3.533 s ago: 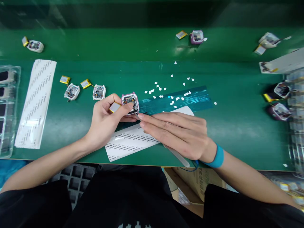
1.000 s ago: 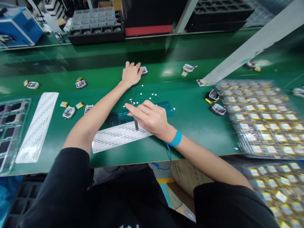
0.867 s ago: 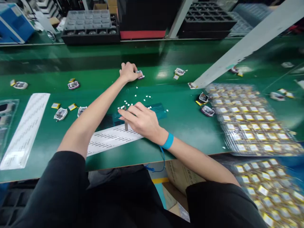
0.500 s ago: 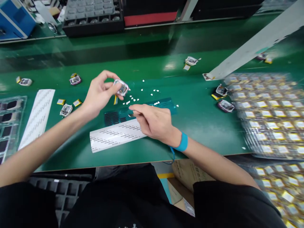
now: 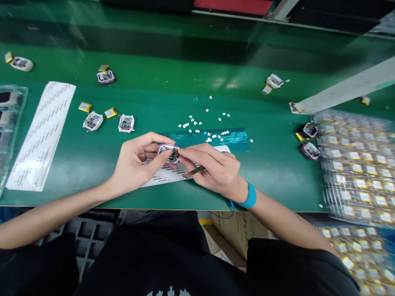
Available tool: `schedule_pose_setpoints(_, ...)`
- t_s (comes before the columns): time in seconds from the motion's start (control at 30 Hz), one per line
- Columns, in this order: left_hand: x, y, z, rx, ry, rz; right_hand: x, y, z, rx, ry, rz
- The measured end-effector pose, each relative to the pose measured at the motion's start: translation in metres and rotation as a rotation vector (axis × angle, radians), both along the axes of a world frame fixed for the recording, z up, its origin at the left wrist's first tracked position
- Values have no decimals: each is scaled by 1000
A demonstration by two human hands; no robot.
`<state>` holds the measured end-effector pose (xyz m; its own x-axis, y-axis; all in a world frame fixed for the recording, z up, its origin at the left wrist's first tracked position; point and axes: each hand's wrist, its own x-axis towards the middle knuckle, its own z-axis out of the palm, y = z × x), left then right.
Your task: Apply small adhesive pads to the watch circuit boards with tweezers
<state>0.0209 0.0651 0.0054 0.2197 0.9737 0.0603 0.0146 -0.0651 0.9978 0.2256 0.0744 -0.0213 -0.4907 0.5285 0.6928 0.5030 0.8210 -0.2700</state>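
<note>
My left hand (image 5: 138,162) grips a small open smartwatch case (image 5: 168,153) with a purple-pink rim, its circuit board facing up. The thumb lies across the board. In my right hand (image 5: 214,164) metal tweezers (image 5: 194,172) are tucked against the palm, angled down to the left. The thumb and forefinger of that hand touch the right edge of the case. Beneath both hands lies a white printed strip (image 5: 166,176), partly covered. A blue film strip (image 5: 240,139) runs behind it, with small white pieces (image 5: 212,137) on and beyond it.
Open watch cases with yellow batteries lie at left, including a white case (image 5: 126,123). Another white strip (image 5: 43,135) lies far left beside a clear tray (image 5: 12,123). Stacked battery trays (image 5: 354,164) fill the right side, near a white post (image 5: 339,88). A blue wristband (image 5: 248,195) carries a cord.
My left hand has brought the watch case down and toward my right hand, so the hands now meet at it. The view has shifted, and a white case once behind my left arm shows.
</note>
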Motion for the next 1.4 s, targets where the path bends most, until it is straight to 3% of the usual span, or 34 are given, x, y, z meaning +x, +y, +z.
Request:
schedule_pose_setpoints(0.23,-4,0,-8,-33,88,-1,5,2,3,-65,-214,37)
schedule_pose_setpoints(0.43,-6,4,-2,-117,63,-106,3,6,3,-172,-33,79)
schedule_pose_setpoints(0.57,-6,1,2,-164,55,-232,2,5,2,-126,48,58)
schedule_pose_setpoints(0.67,-6,1,3,-212,-4,-247,2,5,1,-63,61,44)
schedule_pose_setpoints(0.93,-7,0,-1,-222,-29,-258,10,3,2,42,-140,59)
schedule_pose_setpoints(1.03,-7,-2,-1,-231,-14,-255,12,5,4,64,-164,-31)
schedule_pose_setpoints(1.13,-6,-1,0,-233,14,-239,13,13,9,44,-131,-234)
schedule_pose_setpoints(1.2,-6,0,1,-229,5,-219,13,17,12,54,-124,-266)
schedule_pose_setpoints(1.4,-8,3,-1,-241,-48,-224,14,12,13,71,-202,-25)
